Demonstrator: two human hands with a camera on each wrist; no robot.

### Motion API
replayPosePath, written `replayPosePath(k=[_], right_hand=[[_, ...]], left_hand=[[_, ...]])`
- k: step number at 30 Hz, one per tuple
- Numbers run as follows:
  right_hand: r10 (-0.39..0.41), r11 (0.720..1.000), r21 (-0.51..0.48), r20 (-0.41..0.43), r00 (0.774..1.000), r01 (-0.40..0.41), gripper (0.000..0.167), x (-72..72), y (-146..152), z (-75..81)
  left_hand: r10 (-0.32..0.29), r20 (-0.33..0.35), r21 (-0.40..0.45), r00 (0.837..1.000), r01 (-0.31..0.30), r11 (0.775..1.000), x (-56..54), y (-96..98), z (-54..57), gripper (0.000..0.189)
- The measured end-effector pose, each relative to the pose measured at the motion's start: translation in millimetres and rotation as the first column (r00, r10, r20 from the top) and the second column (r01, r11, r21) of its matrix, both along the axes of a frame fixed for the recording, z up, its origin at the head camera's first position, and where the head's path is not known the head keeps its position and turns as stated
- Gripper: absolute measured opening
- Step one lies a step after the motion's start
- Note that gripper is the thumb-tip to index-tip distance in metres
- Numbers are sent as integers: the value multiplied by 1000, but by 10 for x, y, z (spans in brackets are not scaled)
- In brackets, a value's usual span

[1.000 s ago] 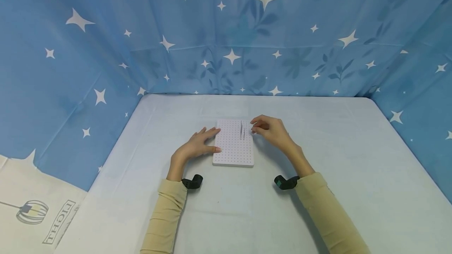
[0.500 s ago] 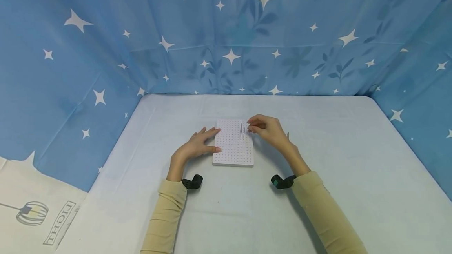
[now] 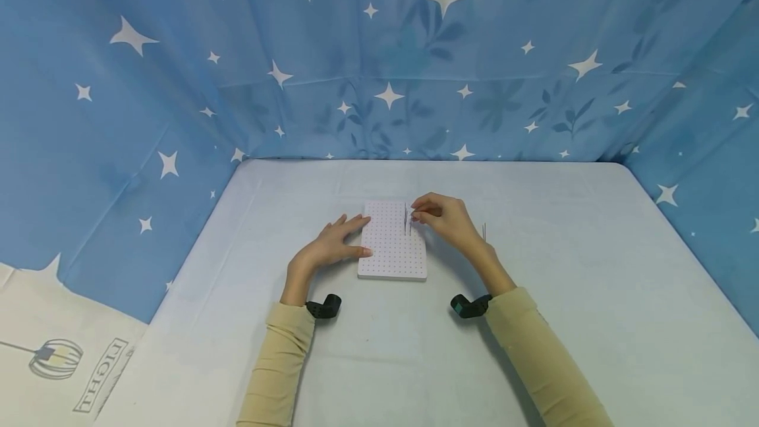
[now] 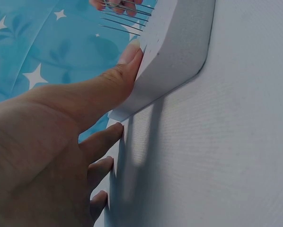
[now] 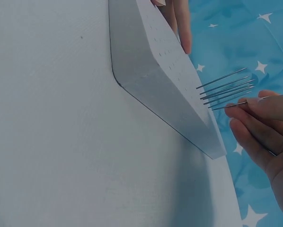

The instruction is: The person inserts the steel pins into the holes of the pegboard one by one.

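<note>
A white block (image 3: 388,259) with rows of small holes lies on the table. Several thin metal needles (image 5: 226,90) stand in its holes toward the far right. My left hand (image 3: 325,247) rests at the block's left side, fingers spread, thumb on the near part of its edge. In the left wrist view the thumb (image 4: 118,78) presses the edge and the other fingers reach along the side. My right hand (image 3: 452,221) pinches another needle (image 5: 223,107) between thumb and index finger, its lower end right at the block's face beside the standing row.
More thin upright needles (image 3: 483,232) show behind my right wrist. The white-covered table (image 3: 367,368) extends around the block, with a blue star-patterned curtain (image 3: 356,51) behind it. A black wrist camera (image 3: 470,306) sits at each cuff.
My right hand has moved left over the block with the needle, up to the standing row, uncovering the needles behind the wrist. The left hand and block stay put.
</note>
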State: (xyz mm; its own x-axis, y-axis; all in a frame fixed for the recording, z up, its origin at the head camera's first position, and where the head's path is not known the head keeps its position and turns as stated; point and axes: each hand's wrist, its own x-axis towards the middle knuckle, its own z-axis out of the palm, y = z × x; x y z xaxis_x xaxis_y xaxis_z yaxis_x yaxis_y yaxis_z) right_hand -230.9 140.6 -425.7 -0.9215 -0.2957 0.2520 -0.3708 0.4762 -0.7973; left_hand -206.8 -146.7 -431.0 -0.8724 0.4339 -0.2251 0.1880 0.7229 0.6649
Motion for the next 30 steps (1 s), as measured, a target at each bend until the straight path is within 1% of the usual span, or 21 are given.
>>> replayPosePath(k=[8,15,30], right_hand=[[4,1000,6,-11,1000,-4,14,-17,-29,-6],[15,1000,10,7,1000,-15,14,-14,-54,9],[-17,996,93,57,998,12,15,4,-100,-22]], left_hand=[[-8,0,0,1000,8,1000,11,0,27,83],[1,2,-6,1000,-1,1000,15,-6,21,83],[-1,6,-17,1000,1,1000,5,-15,-2,83]])
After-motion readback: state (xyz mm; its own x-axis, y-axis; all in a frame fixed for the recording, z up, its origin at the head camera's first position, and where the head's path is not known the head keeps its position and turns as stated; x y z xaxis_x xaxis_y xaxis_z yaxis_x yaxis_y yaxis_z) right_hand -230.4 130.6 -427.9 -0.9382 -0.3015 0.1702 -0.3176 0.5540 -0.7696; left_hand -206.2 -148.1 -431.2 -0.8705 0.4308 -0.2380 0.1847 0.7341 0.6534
